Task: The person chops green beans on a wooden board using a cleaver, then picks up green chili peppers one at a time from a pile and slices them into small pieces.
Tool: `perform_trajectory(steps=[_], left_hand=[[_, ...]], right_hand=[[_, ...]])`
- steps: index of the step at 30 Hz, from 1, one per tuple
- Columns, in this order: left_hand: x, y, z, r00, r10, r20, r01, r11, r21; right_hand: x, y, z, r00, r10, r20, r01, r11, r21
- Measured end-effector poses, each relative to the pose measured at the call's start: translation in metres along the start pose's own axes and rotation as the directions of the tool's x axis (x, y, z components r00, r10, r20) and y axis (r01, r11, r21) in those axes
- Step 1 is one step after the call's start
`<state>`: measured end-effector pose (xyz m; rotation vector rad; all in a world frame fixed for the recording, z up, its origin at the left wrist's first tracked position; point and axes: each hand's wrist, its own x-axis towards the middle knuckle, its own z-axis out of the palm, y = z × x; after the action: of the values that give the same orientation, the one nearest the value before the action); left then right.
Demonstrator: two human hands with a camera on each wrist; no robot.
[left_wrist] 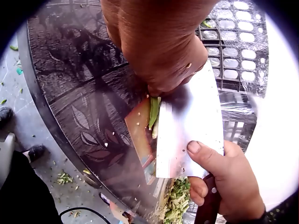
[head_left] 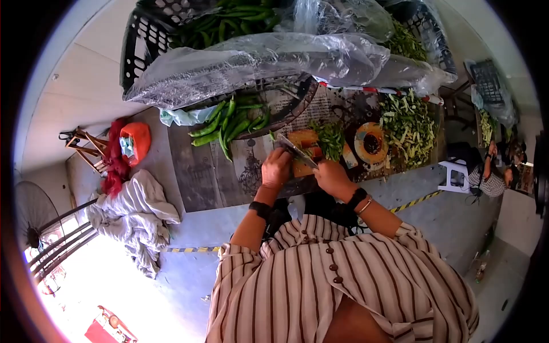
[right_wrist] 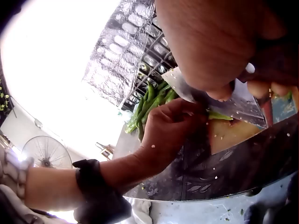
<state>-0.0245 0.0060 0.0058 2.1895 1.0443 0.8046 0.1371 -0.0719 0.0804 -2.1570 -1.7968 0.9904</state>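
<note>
My right hand (head_left: 334,178) grips the dark handle of a cleaver (left_wrist: 194,121), its thumb lying along the broad blade. Under my left hand (head_left: 277,168), a piece of green pepper (left_wrist: 153,114) lies on a worn orange cutting board (left_wrist: 138,123). The left fingers hold its end, right beside the blade, and are partly hidden behind the knuckles. A small heap of cut green pepper (head_left: 330,140) sits at the board's far right. Whole long green peppers (head_left: 229,127) lie on the table to the left.
A big pile of sliced pepper (head_left: 409,134) covers the table's right end. Behind the table (head_left: 200,188) stands a black crate (head_left: 137,60) with peppers, its front draped in clear plastic (head_left: 251,63). Another person (head_left: 490,174) sits by a white stool (head_left: 454,174) at far right.
</note>
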Motion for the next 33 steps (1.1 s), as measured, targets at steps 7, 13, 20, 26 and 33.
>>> perform_trajectory(steps=[7,13,20,26,33], left_hand=[[0.000,-0.001,-0.001,1.000,-0.006,0.011,0.006,1.000,0.002],[0.005,0.000,-0.001,1.000,-0.007,0.015,0.008,1.000,-0.025],[-0.001,-0.004,-0.002,1.000,-0.003,0.007,0.003,1.000,-0.025],[-0.001,-0.003,-0.009,0.998,-0.018,0.068,0.024,0.995,-0.093],[-0.003,-0.006,-0.013,0.998,0.016,0.062,-0.009,0.993,-0.114]], right_hand=[[0.000,0.000,0.002,1.000,0.017,0.026,-0.017,1.000,-0.008],[0.020,0.002,0.026,1.000,0.013,-0.027,-0.013,1.000,0.022],[0.032,0.009,0.030,0.990,0.068,-0.123,-0.057,0.994,0.090],[0.007,0.001,-0.005,0.994,0.053,-0.095,-0.046,0.996,0.077],[-0.001,0.002,0.003,0.999,0.023,0.024,-0.024,0.999,0.046]])
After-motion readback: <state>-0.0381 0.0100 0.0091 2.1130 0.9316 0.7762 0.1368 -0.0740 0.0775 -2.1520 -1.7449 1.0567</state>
